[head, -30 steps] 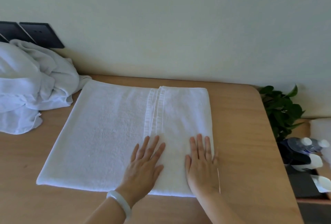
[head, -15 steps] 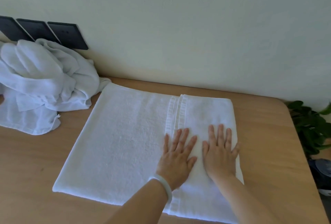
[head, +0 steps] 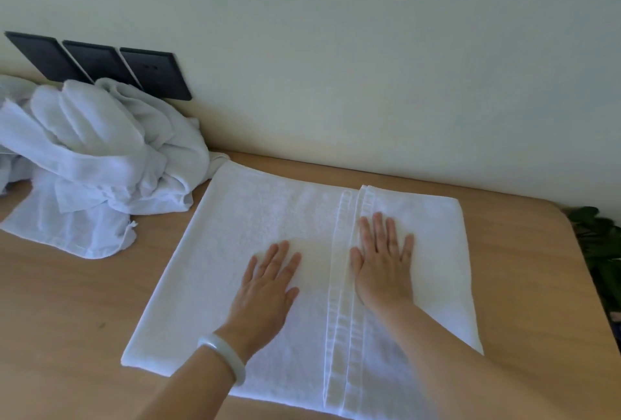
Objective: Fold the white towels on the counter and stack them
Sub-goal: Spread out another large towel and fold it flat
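A: What are the hands doing?

B: Both forearms come in over the counter's (head: pixel 67 319) near edge. The left wrist wears a pale bracelet (head: pixel 223 357). The left hand (head: pixel 265 288) lies palm down on the flat towel (head: pixel 215 268), fingers straight and slightly spread, just left of the stitched hem band (head: pixel 341 319). The right hand (head: pixel 383 268) lies flat as well, fingers extended, on the folded-over flap just right of that band. Neither hand pinches any cloth.

A: And the towel itself?

B: Spread across the middle of the counter, reaching from the near edge almost to the far edge, with its right part doubled over.

A: Anything else around?

B: A crumpled heap of white towels (head: pixel 100 157) sits at the far left corner, touching the flat towel's far left corner. Behind it, three dark wall plates (head: pixel 151 73). Green plant leaves (head: pixel 601 245) show past the counter's right edge.
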Demonstrator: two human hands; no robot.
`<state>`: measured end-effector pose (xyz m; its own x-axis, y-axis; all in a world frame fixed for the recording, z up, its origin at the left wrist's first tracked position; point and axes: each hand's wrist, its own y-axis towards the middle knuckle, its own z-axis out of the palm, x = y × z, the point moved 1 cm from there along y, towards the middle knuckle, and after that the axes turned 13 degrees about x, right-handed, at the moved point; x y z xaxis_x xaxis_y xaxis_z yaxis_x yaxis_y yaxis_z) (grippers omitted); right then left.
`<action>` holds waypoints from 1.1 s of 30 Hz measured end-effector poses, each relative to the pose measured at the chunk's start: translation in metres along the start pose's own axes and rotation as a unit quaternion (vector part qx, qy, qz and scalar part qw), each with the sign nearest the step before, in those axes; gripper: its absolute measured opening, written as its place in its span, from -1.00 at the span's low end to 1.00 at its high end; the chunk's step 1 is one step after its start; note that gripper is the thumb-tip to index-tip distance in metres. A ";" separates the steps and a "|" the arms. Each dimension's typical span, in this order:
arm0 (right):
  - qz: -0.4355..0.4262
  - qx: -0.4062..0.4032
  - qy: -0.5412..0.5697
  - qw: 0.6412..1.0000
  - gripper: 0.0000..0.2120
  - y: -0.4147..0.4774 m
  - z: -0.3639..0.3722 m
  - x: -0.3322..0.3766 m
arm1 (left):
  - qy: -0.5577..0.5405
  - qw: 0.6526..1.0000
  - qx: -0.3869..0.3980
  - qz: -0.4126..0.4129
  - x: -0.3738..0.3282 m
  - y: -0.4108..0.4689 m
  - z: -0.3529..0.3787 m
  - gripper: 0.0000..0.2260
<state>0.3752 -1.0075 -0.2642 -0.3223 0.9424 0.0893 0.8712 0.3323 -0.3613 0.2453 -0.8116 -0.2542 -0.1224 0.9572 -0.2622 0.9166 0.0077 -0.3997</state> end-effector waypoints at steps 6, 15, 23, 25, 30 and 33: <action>-0.003 0.006 0.040 0.999 -0.30 -0.021 0.010 0.018 | -0.018 0.998 -0.010 -0.064 0.046 -0.049 -0.009 -0.39; -0.090 0.052 0.222 0.969 -0.37 -0.093 0.016 0.024 | -0.169 0.937 0.031 -0.305 0.104 -0.073 -0.037 -0.26; 0.141 0.212 0.665 0.702 -0.46 -0.091 -0.042 0.023 | -0.629 0.713 0.085 -0.297 0.110 -0.070 -0.106 -0.61; 0.130 0.260 0.695 0.658 -0.50 -0.091 -0.050 0.016 | -0.721 0.648 0.131 -0.208 0.090 -0.075 -0.127 -0.57; 0.109 0.266 0.752 0.593 -0.60 -0.099 -0.051 -0.004 | -0.624 0.761 0.176 -0.038 -0.016 -0.062 -0.166 -0.65; 0.106 0.197 0.789 0.573 -0.71 -0.114 -0.053 -0.031 | -0.540 0.815 0.210 0.031 -0.102 -0.043 -0.154 -0.58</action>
<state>0.3058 -1.0728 -0.1765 0.7815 -0.0740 0.6194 0.5772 0.4624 -0.6730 0.2767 -0.8647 -0.0750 -0.5515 0.1385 -0.8226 0.7504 -0.3484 -0.5617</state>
